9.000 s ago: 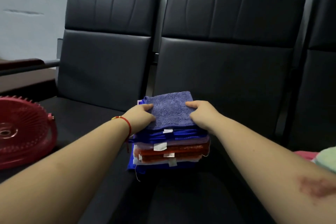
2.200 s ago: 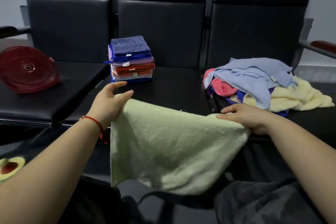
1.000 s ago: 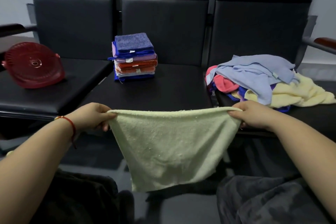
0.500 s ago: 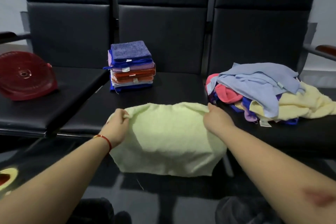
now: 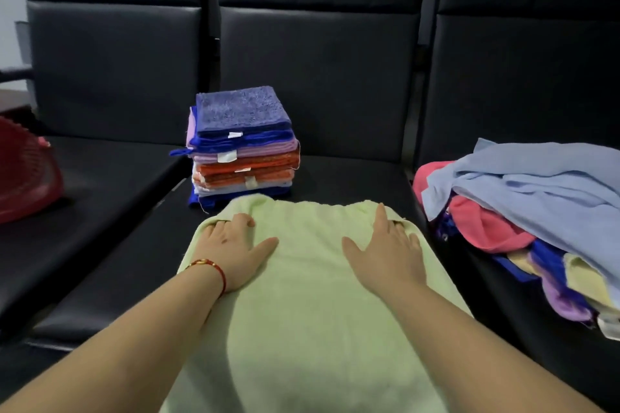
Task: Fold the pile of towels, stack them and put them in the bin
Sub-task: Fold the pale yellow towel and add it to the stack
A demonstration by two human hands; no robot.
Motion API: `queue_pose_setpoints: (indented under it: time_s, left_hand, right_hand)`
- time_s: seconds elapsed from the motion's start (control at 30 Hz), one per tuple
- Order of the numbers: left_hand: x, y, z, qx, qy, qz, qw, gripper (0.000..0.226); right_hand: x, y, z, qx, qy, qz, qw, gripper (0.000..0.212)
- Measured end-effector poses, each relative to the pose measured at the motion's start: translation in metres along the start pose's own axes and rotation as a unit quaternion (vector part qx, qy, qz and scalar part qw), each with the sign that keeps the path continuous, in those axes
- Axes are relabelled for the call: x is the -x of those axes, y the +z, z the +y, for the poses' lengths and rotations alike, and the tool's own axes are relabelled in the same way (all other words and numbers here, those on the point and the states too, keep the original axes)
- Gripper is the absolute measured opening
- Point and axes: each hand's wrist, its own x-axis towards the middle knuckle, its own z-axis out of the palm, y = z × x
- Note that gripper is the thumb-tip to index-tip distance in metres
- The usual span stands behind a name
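A pale green towel (image 5: 308,295) lies spread on the middle black seat in front of me. My left hand (image 5: 235,245) presses on its far left part, with the fingertips at the towel's edge. My right hand (image 5: 385,245) lies flat on its far right part, fingers straight. Behind the towel stands a stack of folded towels (image 5: 241,147), purple on top, then blue, pink, orange and white. On the right seat lies a loose pile of unfolded towels (image 5: 523,204) in light blue, pink, yellow and purple.
A red plastic basket (image 5: 23,178) rests on the left seat (image 5: 110,178). Black seat backs (image 5: 318,60) rise behind everything. A gap runs between the left and middle seats.
The green towel has gone from hanging between my pinching hands to lying on the middle seat. Both hands have let go of its corners and now press on top of it.
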Motion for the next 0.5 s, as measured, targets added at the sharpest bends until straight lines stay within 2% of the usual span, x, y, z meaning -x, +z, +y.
queue_pose_setpoints:
  time_s: [0.1,0.2,0.27,0.33,0.37,0.4,0.43,0.5]
  left_hand:
    - [-0.029,0.002,0.006,-0.028,0.02,-0.008,0.999,0.066]
    - [-0.048,0.005,0.009,-0.041,0.007,-0.021,0.999,0.061]
    - [-0.055,0.009,0.009,-0.044,0.003,0.0,0.999,0.06]
    - [-0.055,0.012,0.009,-0.047,0.0,0.059,0.997,0.057]
    - [-0.054,0.013,0.009,-0.049,0.006,0.109,0.993,0.052]
    - [-0.053,0.014,0.01,-0.05,0.016,0.151,0.987,0.045]
    - [-0.05,0.012,0.011,-0.048,0.019,0.156,0.986,0.038]
    - [-0.045,0.009,0.014,-0.039,0.008,0.076,0.996,0.038]
  right_hand:
    - [-0.031,0.007,0.0,-0.027,-0.006,0.017,0.999,0.085]
    - [-0.055,0.014,-0.002,-0.042,-0.015,0.055,0.997,0.076]
    - [-0.063,0.019,-0.004,-0.03,-0.042,0.126,0.991,0.058]
    - [-0.063,0.02,-0.006,-0.027,-0.061,0.171,0.983,0.026]
    - [-0.061,0.018,-0.007,-0.028,-0.056,0.158,0.985,0.016]
    - [-0.06,0.018,-0.008,-0.016,-0.045,0.13,0.99,0.02]
    - [-0.057,0.015,-0.009,0.01,-0.034,0.088,0.995,0.027]
    - [-0.053,0.01,-0.009,0.042,-0.047,0.025,0.998,0.033]
